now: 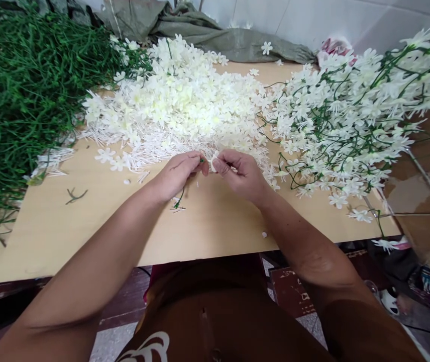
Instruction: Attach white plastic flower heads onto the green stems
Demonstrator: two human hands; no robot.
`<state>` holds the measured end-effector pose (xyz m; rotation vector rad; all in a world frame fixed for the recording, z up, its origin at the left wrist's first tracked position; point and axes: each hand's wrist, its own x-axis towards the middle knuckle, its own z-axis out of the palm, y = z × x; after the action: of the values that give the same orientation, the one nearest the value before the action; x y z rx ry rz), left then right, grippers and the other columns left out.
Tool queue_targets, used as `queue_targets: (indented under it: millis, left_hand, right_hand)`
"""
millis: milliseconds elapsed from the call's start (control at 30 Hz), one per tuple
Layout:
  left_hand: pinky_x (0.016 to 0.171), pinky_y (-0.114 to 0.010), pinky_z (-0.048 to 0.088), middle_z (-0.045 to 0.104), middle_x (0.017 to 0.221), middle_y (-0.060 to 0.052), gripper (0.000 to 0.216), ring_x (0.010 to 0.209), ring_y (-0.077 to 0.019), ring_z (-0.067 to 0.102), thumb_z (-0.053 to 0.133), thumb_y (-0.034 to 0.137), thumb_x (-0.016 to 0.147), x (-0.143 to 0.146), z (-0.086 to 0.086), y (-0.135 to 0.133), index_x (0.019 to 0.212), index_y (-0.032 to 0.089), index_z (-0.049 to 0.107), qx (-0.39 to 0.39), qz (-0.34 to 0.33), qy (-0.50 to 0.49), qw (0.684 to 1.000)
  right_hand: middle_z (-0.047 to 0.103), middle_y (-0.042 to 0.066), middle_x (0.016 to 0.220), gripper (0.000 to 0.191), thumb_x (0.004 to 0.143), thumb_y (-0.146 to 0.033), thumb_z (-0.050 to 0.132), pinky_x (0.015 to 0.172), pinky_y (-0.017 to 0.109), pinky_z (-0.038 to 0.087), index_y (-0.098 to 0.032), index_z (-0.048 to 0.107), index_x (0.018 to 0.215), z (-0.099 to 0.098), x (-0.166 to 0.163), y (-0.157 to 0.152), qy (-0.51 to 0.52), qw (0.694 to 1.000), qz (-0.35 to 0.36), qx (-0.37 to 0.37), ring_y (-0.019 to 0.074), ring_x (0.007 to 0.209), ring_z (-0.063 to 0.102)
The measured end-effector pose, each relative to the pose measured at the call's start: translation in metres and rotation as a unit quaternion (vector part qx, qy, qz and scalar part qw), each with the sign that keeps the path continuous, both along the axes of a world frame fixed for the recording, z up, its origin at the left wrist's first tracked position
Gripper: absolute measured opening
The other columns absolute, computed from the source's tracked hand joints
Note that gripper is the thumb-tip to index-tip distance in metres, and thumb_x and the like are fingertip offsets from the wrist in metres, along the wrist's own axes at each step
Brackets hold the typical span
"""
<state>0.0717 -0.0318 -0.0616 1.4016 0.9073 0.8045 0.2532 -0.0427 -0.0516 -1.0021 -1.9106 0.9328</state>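
Over the middle of the table, my left hand (181,172) is closed on a green plastic stem (182,193), whose lower end hangs below the fingers. My right hand (241,173) pinches a small white artificial flower (214,162), partly hidden by the fingertips. Both hands are close together, with a narrow gap between the fingertips. Just beyond them spreads a heap of loose white flower heads (185,95), with thin white stamen pieces (143,146) along its near edge.
Green plastic stems (41,80) are piled at the left. On the right lie assembled white flowers on stems (324,115), some reaching over the table edge by a metal frame (429,183). Grey-green cloth (230,42) runs along the wall. A stray stem piece (76,196) lies on the table (98,216).
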Motion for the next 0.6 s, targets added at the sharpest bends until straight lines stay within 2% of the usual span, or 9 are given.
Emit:
queue_targets:
  millis: [100,233,433,600]
  left_hand:
    - [0.047,-0.025,0.020,0.036,0.055,0.003,0.029,0.049,-0.0088,0.031,0.046,0.033,0.088,0.0011,-0.0008,-0.0020,0.064,0.018,0.050,-0.023,-0.003,0.021,0.999]
    - [0.048,-0.024,0.021,0.033,0.056,0.004,0.033,0.051,-0.0079,0.029,0.048,0.034,0.089,0.0039,0.0035,-0.0045,0.061,0.018,0.043,-0.012,-0.016,0.012,1.000]
    - [0.049,-0.025,0.021,0.033,0.057,0.005,0.035,0.051,-0.0074,0.027,0.049,0.036,0.089,0.0048,0.0064,-0.0060,0.060,0.018,0.040,-0.013,-0.032,0.011,0.999]
    - [0.050,-0.024,0.024,0.034,0.058,0.005,0.034,0.053,-0.0076,0.030,0.048,0.035,0.091,0.0030,0.0022,-0.0050,0.062,0.019,0.040,0.020,-0.048,0.053,0.997]
  right_hand:
    - [0.040,-0.003,0.061,0.048,0.090,-0.059,0.047,0.058,0.026,0.032,-0.020,0.043,0.063,-0.0020,0.0004,0.0012,-0.014,1.000,0.002,-0.007,0.0094,0.060,0.038]
    - [0.043,-0.002,0.061,0.048,0.091,-0.058,0.044,0.061,0.026,0.033,-0.019,0.045,0.064,-0.0054,0.0011,0.0030,-0.024,1.000,0.007,0.003,0.0098,0.061,0.041]
    - [0.043,-0.002,0.060,0.045,0.092,-0.053,0.046,0.061,0.027,0.033,-0.019,0.044,0.062,-0.0062,0.0025,0.0018,-0.039,0.999,-0.002,0.005,0.0098,0.061,0.040]
    - [0.042,-0.002,0.058,0.042,0.090,-0.047,0.051,0.061,0.026,0.033,-0.019,0.043,0.060,-0.0080,0.0010,-0.0011,-0.053,0.998,-0.014,0.011,0.0105,0.063,0.042]
